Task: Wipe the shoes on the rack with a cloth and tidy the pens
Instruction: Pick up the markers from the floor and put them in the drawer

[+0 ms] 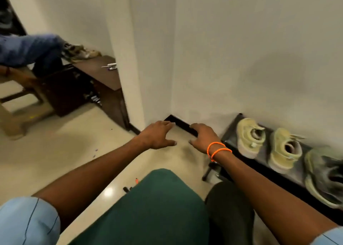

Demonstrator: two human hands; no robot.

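While both arms reach forward, the left hand (157, 135) and right hand (202, 136) hover spread and empty over the floor, probably between steps. Shoes (284, 148) sit on the rack (246, 163) right; pens (110, 66) lie far left.

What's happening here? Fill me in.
A person reaches both arms forward over the floor, left hand and right hand open and holding nothing. No cloth is in view. Three shoes sit on the low black rack to their right, untouched. A few pens lie on the floor by their knee.
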